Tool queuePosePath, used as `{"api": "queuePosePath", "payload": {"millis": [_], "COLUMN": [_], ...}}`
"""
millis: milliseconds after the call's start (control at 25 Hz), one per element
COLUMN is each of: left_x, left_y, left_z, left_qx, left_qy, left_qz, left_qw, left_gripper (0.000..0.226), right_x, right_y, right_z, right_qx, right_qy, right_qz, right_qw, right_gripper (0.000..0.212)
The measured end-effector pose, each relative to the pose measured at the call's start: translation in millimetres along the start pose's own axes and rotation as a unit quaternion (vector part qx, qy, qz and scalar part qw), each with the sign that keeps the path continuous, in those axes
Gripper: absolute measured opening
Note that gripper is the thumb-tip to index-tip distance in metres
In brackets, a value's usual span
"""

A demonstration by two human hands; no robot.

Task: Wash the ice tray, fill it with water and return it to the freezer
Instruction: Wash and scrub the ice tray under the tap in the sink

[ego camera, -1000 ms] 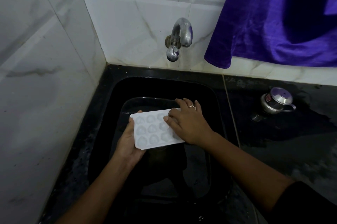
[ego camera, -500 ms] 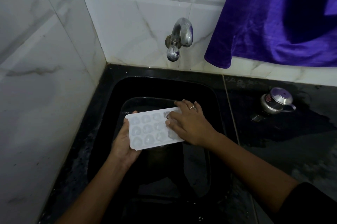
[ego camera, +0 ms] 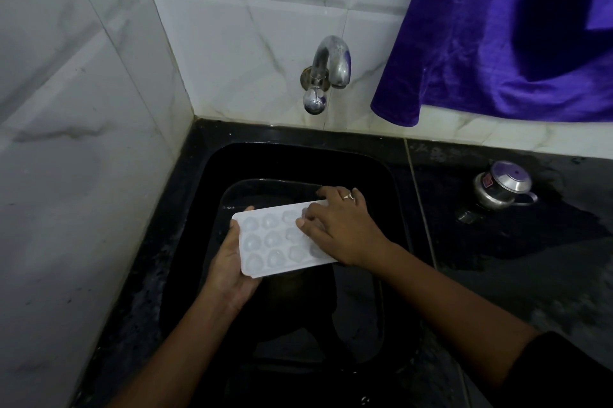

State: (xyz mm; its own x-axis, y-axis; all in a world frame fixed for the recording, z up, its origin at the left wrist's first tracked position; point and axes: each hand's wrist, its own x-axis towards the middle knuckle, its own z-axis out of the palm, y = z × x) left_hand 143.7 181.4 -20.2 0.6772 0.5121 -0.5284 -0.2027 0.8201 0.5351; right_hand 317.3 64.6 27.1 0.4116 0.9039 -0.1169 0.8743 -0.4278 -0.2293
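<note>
Only one camera here, worn up on the person's head, tilted forward and down into the black sink in the corner. It's close in: both forearms come up from the bottom edge and the ice tray sits about mid-frame. The lens is wide, so the tap, the tiled walls and some tabletop on the right fit too.

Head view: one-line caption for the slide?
Left hand and right hand hold a white ice tray by its ends over a black sink; no water runs from the tap.
</note>
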Motion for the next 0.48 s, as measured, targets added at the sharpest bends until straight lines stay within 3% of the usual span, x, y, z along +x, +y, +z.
{"api": "queuePosePath", "payload": {"millis": [480], "left_x": [-8.2], "left_y": [0.1], "left_z": [9.8], "left_qx": [-0.003], "left_qy": [-0.018], "left_qz": [-0.012], "left_qw": [1.000], "left_gripper": [0.053], "right_x": [-2.2], "right_y": [-2.5], "right_z": [-0.5], "right_qx": [-0.041], "right_qy": [-0.009], "right_qz": [0.002], "right_qw": [0.999], "right_gripper": [0.073]}}
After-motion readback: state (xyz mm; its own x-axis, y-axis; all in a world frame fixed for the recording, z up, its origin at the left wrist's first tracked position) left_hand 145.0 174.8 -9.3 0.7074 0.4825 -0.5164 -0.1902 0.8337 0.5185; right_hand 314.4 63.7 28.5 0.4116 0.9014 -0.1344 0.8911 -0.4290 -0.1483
